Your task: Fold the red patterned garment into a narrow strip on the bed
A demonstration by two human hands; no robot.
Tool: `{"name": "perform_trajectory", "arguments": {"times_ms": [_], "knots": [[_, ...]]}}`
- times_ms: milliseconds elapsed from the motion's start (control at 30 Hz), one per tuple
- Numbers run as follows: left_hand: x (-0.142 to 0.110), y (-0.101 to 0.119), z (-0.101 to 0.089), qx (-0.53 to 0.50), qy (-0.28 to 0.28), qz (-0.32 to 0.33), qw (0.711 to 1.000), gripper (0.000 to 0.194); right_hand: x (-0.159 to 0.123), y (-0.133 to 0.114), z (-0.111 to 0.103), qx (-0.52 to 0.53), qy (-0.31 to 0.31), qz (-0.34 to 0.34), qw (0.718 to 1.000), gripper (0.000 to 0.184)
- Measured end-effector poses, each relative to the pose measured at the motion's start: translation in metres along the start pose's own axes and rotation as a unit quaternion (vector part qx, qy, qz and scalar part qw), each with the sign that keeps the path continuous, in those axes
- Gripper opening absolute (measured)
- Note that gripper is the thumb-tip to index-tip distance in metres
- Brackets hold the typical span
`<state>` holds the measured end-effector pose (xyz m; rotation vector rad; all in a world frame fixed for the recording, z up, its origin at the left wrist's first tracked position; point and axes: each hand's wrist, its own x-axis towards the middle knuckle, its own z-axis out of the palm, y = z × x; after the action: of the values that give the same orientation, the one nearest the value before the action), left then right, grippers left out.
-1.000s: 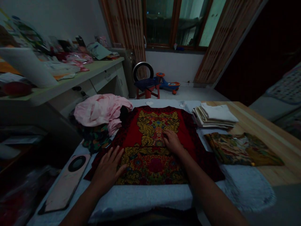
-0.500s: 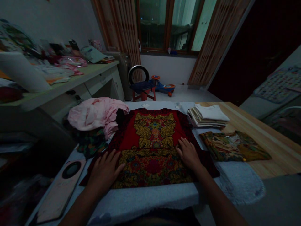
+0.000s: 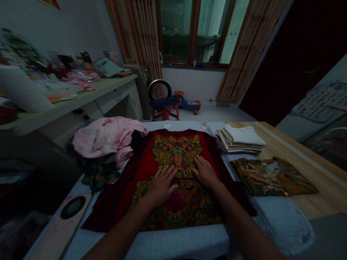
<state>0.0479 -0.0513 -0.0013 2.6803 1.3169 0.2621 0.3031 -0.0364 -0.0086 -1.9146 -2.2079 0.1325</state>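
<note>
- Red-and-gold patterned cloth (image 3: 173, 151) lies flat mid-frame on a pale fuzzy mat (image 3: 282, 224).
- Left hand (image 3: 162, 186) and right hand (image 3: 205, 172): fingers spread, palms pressed on the cloth, nothing pinched.
- Risk: sideways drag could ruck the cloth; lower-left corner sits near the mat edge, could slip off.
- Count: 2 hands, 1 pink cloth heap (image 3: 104, 137), 1 folded stack (image 3: 240, 139), 1 folded floral cloth (image 3: 271, 177).

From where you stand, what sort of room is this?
Likely a family home's sewing room: a blue plastic ride-on toy, a cluttered white desk, and folded fabric stacked beside a red patterned cloth.
</note>
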Motion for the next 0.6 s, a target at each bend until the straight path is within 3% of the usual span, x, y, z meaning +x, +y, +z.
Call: {"name": "perform_trajectory", "arguments": {"times_ms": [100,200,267,400,600], "knots": [[0.001,-0.001,-0.003,0.002,0.015,-0.010,1.000,0.061,0.008,0.020,-0.010,-0.035,0.006,0.069,0.997,0.055],[0.018,0.006,-0.012,0.004,0.019,-0.037,0.999,0.045,0.025,0.017,-0.021,-0.064,0.012,0.099,0.993,0.041],[0.038,0.011,-0.017,0.000,0.014,-0.045,0.999,0.035,0.039,0.005,-0.024,-0.056,0.024,0.068,0.996,0.029],[0.073,0.007,-0.010,-0.010,0.019,-0.003,1.000,0.040,0.063,-0.011,-0.016,-0.015,0.032,-0.002,0.999,0.029],[0.080,-0.021,0.016,0.009,0.028,-0.060,0.998,0.060,0.067,0.005,0.007,0.029,0.089,0.018,0.995,0.040]]}}
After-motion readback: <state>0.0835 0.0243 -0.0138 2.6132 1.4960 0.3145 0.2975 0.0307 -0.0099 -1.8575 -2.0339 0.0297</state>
